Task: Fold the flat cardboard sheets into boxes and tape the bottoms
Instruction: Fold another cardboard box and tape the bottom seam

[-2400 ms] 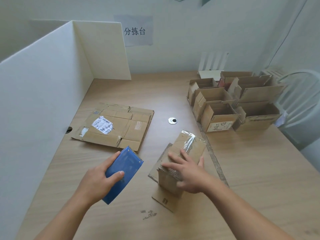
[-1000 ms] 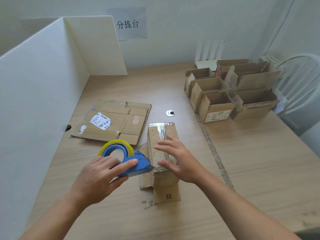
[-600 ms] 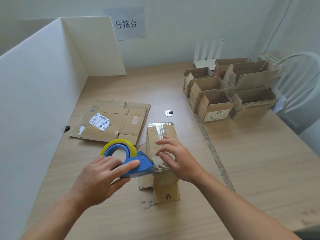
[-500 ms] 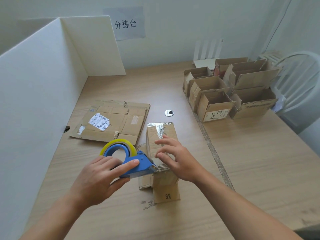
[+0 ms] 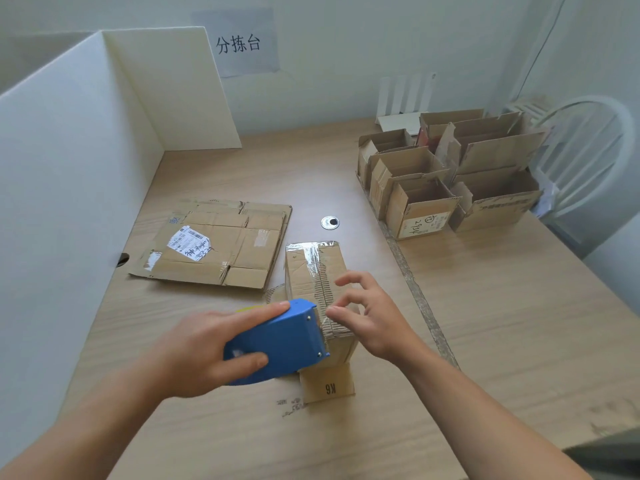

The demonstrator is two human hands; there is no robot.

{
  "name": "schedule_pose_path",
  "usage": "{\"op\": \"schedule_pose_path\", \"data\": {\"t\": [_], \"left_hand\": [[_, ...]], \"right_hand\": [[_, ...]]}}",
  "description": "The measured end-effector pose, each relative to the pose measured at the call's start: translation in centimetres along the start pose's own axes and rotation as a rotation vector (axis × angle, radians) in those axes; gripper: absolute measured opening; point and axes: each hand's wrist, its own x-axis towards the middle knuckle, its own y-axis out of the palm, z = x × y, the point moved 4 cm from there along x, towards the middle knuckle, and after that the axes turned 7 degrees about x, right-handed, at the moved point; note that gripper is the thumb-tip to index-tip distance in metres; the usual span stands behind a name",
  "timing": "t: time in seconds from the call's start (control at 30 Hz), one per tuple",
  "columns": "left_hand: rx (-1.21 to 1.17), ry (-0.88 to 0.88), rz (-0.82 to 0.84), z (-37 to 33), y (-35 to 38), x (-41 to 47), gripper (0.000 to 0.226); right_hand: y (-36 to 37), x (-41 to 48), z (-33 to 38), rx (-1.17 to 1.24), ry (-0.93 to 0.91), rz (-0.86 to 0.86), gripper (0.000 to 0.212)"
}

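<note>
**Inspector:** Counter [image 5: 502, 323] layout?

**Assistant:** Finished boxes [image 5: 429, 209] are grouped far right. The flat sheets [image 5: 221, 247] are stacked left, within reach. The box [image 5: 311, 271] stands centre, bottom up for sealing.

**Inspector:** Tooling?

**Assistant:** The tape dispenser [image 5: 280, 341] bears on its near edge, with the left hand [image 5: 204, 351] clamped round it. The right hand [image 5: 374, 320] is poised at the seam, fingers [image 5: 349, 279] loosely curled apart, gripping nothing. It is likely there to smooth tape.

A small brown box [image 5: 299, 285] stands mid-table with clear tape [image 5: 316, 271] along its top seam, the blue tape dispenser [image 5: 277, 341] against its near end, flat sheets [image 5: 214, 244] lying left, folded boxes [image 5: 426, 206] far right.
</note>
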Motion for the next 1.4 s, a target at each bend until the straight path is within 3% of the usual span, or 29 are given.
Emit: {"op": "schedule_pose_path", "data": {"t": [0.17,0.23,0.33,0.57,0.8,1.0,1.1,1.23,1.4], "left_hand": [[-0.144,-0.143,0.175,0.6,-2.4,0.1,0.065],[-0.266,-0.194,0.231,0.8,-2.9,0.2,0.064],[-0.188,-0.248,0.331,0.6,-2.5,2.0,0.062],[-0.181,-0.364,0.422,1.2,-1.2,3.9,0.052],[-0.158,-0.428,0.469,1.7,0.1,4.6,0.05],[-0.183,-0.465,0.482,2.1,1.1,4.1,0.041],[-0.182,-0.488,0.481,2.7,1.1,3.4,0.042],[-0.163,-0.489,0.476,2.6,1.4,3.4,0.049],[-0.148,-0.495,0.479,2.6,1.5,3.7,0.052]], "right_hand": [[-4.8,-3.1,-2.8,0.243,0.167,-0.259,0.026],[-5.7,-4.1,-4.2,0.267,0.257,-0.253,0.026],[-4.7,-4.2,-5.8,0.279,0.386,-0.283,0.027],[-3.5,-3.5,-7.4,0.253,0.441,-0.322,0.032],[-2.4,-3.1,-8.9,0.203,0.523,-0.266,0.033],[0.7,-3.2,-9.5,0.339,0.774,-0.106,0.031],[1.5,-3.0,-9.7,0.269,0.728,-0.158,0.04],[1.0,-3.2,-9.7,0.054,0.497,-0.262,0.031],[0.8,-4.0,-8.5,0.203,0.456,-0.246,0.021]]}}
